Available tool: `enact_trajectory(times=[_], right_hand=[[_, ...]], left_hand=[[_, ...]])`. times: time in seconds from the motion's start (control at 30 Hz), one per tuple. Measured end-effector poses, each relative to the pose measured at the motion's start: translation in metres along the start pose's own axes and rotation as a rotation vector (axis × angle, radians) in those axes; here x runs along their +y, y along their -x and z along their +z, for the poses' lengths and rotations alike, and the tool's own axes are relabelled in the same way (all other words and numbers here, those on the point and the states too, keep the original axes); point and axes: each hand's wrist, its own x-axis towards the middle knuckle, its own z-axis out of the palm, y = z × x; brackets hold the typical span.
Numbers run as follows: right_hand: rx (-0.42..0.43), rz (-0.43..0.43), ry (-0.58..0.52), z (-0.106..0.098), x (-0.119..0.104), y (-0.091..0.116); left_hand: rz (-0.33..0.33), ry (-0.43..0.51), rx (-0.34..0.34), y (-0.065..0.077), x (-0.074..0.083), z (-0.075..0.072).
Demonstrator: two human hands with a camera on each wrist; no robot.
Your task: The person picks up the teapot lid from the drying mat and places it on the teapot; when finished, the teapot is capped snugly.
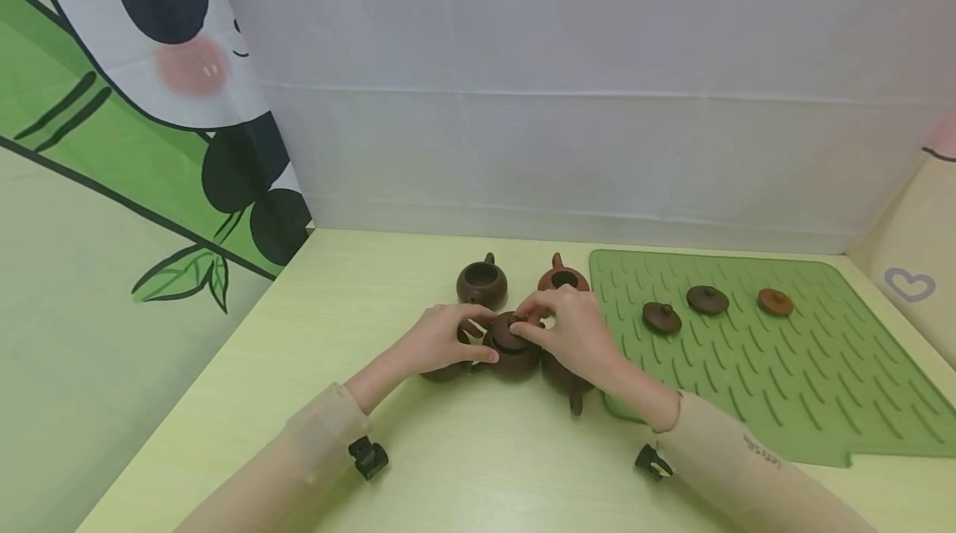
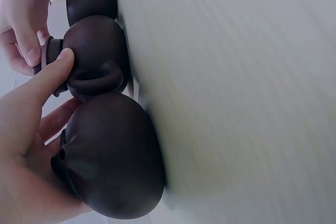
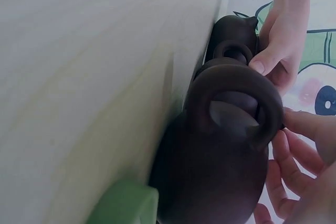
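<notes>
The middle teapot (image 1: 515, 364) is gripped by the left hand (image 1: 446, 338), the lid (image 1: 505, 335) atop it pinched by the right hand (image 1: 573, 330). Lid-fitting seems underway; careful centring is needed.

One small line of lettering, on the right sleeve (image 1: 754, 475).
The dark lettering (image 1: 762, 452) runs along the forearm, slanting down toward the near right; a capital L seems to open it (the strokes blur, so the word cannot be read with certainty). The only other sign is a drawn heart outline (image 1: 909, 285), greyish purple, on the cream wall cloth (image 1: 914, 222) at the far right. The two wrist views show nothing readable.
</notes>
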Motion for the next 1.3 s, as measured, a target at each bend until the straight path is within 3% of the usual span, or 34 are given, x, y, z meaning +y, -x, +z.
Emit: enact_trajectory(times=[0.43,1.3], right_hand=[[-0.049,0.045,0.008,0.0048,0.0015,0.0003],[-0.063,0.031,0.011,0.0053,0.0024,0.0006]], left_hand=[[0.013,-0.003,0.003,-0.0001,-0.0008,0.0009],[0.027,0.003,0.005,-0.0009,-0.0034,0.0018]])
